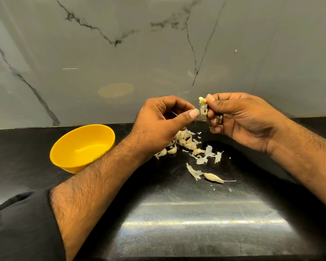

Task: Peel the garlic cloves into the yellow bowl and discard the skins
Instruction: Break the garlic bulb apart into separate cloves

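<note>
- Both hands raised above the black countertop [177, 213], in front of the grey marble backsplash [158, 44], fingertips facing each other.
- Right hand [239, 117]: back of hand toward camera, forearm coming in from the lower right. Thumb and index fingertip pinch a garlic clove [203, 107]; the other fingers curl in under it.
- Clove: long axis near vertical, pale end sticking up past the fingertips, loose translucent skin hanging off its lower part. Well above the counter, not over the bowl.
- Left hand [162, 125]: forearm runs in from the lower left, black sleeve [21, 228] pushed up to the elbow. Fingers curled, thumb extended toward the clove, thumb tip just beside its skin. A thin sliver of skin seems pinched between thumb and fingers; contact with the clove itself I cannot tell.
- Yellow bowl [94, 132]: on the counter to the left, near the backsplash, partly behind the left forearm. Interior looks bare from here.
- Pile of unpeeled cloves [186, 142]: on the counter right below the hands, partly hidden by the left hand, axes mixed.
- Loose skins [207, 155] scattered right of and nearer than the pile.
- One lone clove [214, 177] sits nearer the camera, long axis roughly left-right, thin tail pointing right, a frayed skin strip [193, 172] just left of it.
</note>
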Tool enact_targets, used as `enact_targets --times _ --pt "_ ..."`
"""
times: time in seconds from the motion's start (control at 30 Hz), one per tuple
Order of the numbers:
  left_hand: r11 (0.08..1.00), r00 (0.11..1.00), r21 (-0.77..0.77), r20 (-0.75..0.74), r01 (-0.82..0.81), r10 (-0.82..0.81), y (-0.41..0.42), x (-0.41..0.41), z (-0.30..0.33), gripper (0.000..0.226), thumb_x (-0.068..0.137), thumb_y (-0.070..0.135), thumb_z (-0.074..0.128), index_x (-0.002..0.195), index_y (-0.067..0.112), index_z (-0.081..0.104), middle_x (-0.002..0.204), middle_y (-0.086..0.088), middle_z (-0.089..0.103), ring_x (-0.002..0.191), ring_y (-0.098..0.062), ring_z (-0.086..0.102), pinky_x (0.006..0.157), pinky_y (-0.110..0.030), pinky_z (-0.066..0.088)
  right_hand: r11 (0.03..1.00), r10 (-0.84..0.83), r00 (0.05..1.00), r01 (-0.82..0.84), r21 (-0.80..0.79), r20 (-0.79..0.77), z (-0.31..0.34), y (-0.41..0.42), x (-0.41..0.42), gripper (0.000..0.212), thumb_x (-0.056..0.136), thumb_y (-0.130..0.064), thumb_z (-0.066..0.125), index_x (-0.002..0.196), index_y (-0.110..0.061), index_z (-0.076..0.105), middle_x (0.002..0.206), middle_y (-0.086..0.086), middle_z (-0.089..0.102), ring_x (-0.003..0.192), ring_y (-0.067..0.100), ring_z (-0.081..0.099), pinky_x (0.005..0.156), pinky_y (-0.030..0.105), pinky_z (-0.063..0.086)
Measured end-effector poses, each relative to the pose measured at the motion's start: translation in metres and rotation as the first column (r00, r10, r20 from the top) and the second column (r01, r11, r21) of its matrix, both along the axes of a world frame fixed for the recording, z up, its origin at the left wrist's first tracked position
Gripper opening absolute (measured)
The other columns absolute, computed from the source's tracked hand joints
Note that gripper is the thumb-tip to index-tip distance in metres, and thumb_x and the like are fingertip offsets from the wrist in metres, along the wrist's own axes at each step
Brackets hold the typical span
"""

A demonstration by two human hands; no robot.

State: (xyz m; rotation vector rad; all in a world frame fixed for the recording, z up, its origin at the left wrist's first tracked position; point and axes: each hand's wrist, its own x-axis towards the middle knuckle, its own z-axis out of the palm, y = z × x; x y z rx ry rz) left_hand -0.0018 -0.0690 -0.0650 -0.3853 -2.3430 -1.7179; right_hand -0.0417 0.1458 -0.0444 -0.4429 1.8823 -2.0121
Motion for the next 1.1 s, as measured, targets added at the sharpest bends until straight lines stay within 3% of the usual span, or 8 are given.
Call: enact_targets --times 0.4,0.53,0.87,1.1 --pt "0.985 0.991 0.159 0.103 0.065 -0.082 0.002 -0.0048 -0.0039 0.016 0.093 0.016 0.081 0.104 0.005 0.078 0.081 -0.005 0.073 0.062 -0.007 0.06 0.053 -0.022 0.046 1.0 -0.027 1.0 0.027 0.005 -0.016 -0.0052 -0.0067 0.0021 0.021 0.089 -0.024 0.071 0.099 -0.006 0.075 0.089 0.007 0.066 0.067 0.012 0.051 0.058 0.025 0.039" --pt "0.986 0.994 0.16 0.09 0.052 -0.067 0.0019 -0.0049 -0.0045 0.019 0.092 0.018 0.082 0.109 0.009 0.08 0.096 -0.011 0.078 0.067 -0.006 0.063 0.052 -0.018 0.047 0.999 -0.031 0.999 0.031 0.009 -0.02 -0.0062 -0.0078 0.0023 0.024 0.087 -0.025 0.073 0.097 -0.003 0.074 0.088 0.01 0.063 0.066 0.012 0.051 0.058 0.025 0.039" --pt "0.983 0.998 0.181 -0.055 0.027 -0.017 0.0022 -0.0037 -0.002 0.019 0.088 0.005 0.083 0.105 0.0 0.077 0.087 -0.008 0.078 0.064 -0.004 0.065 0.055 -0.014 0.048 0.997 0.024 0.999 -0.02 0.079 -0.049 -0.0076 -0.0045 0.001 0.023 0.086 -0.031 0.074 0.092 -0.008 0.075 0.08 0.007 0.062 0.068 0.014 0.052 0.057 0.023 0.042" --pt "0.986 0.998 0.164 -0.057 0.015 -0.005 0.0001 -0.0029 -0.0014 0.016 0.092 0.006 0.079 0.106 -0.001 0.077 0.084 -0.003 0.078 0.063 -0.002 0.066 0.054 -0.013 0.049 0.994 0.037 0.982 -0.017 0.109 -0.184 -0.0091 -0.0026 -0.0003 0.04 0.08 -0.022 0.079 0.11 0.004 0.074 0.089 0.01 0.071 0.073 0.017 0.06 0.058 0.025 0.044"
